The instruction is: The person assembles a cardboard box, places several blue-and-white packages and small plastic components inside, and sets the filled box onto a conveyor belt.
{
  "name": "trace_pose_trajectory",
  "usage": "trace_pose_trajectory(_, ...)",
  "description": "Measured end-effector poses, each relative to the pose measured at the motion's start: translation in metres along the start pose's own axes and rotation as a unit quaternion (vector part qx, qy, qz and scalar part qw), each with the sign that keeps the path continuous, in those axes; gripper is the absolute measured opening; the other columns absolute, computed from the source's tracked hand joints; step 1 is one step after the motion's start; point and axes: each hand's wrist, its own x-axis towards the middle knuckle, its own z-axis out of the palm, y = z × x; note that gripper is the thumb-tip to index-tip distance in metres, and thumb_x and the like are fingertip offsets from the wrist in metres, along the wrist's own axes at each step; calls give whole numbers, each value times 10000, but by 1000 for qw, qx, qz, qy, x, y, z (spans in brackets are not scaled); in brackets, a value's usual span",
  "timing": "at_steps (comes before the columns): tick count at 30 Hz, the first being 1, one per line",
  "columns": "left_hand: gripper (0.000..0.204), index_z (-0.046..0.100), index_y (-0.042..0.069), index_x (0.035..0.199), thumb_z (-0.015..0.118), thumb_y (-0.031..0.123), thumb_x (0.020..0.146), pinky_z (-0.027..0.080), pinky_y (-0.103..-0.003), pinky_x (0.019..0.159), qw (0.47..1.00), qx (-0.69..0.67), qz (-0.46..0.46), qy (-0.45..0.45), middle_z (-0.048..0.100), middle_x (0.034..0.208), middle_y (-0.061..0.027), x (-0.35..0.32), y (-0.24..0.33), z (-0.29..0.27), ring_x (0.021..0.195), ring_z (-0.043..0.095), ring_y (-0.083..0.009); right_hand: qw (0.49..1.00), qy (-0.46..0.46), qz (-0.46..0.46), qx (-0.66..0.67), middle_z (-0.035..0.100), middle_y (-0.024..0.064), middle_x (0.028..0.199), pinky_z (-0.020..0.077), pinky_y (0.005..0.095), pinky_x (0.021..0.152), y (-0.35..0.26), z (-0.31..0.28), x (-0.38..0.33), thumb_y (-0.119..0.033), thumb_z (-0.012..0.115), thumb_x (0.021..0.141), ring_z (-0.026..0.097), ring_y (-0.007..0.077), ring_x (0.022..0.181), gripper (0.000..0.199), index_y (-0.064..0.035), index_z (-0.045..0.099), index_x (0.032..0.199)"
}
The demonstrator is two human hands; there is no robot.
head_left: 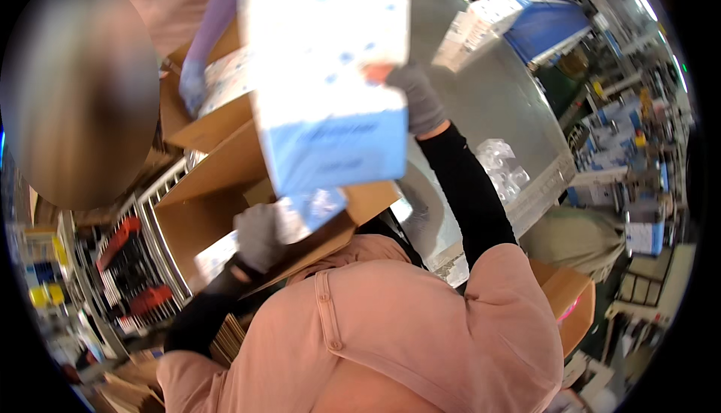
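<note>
My right hand point(420, 97), in a grey glove with bare fingertips, grips the right edge of a large white-and-blue pack point(330, 60) held up in front of me. The pack is slightly blurred and hides what lies behind it. Lower left, my gloved left hand point(259, 236) reaches over the near side of an open cardboard box point(203, 203). Its fingers are closed on a second white-and-blue pack point(312, 214), which shows on both sides of the hand, inside the box. The lower part of that pack is hidden.
Another person's blue-gloved hand point(193, 86) is at a further carton point(206, 139) on the far left. A roller conveyor point(161, 218) runs beside my box. On the grey table point(481, 105) lie crumpled clear plastic point(501, 169) and a white pack point(488, 19) near a blue bin point(548, 26).
</note>
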Motion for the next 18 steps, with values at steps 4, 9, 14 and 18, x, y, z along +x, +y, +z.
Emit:
trace_pose_trajectory(4,634,510,25,1190,711,377,703,403,-424,820,999,3,8,-42,542,1117,-156,5,29,50,1069,520,-284,729,-173,-324,-578,622,197,864,517,405,666,80,99,25,-321,773,722,642,364,758,647,-29,496,1229)
trace_pose_trajectory(9,1013,140,-41,1510,539,619,853,257,-543,1120,955,-84,-20,-285,338,1445,-351,17,24,104,1372,301,-497,549,-458,130,-687,559,215,1231,495,455,903,248,42,-13,-531,773,714,564,370,1131,967,-4,371,1418)
trace_pose_trajectory(14,516,616,40,1178,554,454,877,481,-419,912,958,-45,108,-262,636,1155,-217,42,-7,143,1084,608,-354,450,-427,197,-759,708,105,1054,526,440,856,332,-5,-33,-337,770,661,668,315,1004,590,-71,652,1174)
trace_pose_trajectory(18,635,505,110,1356,613,485,856,471,-442,872,979,34,-31,-199,597,1204,-139,46,1,96,1050,600,-299,789,-444,62,-420,532,156,1362,400,413,1057,106,-38,-10,-395,586,913,515,322,1257,580,-60,482,1375)
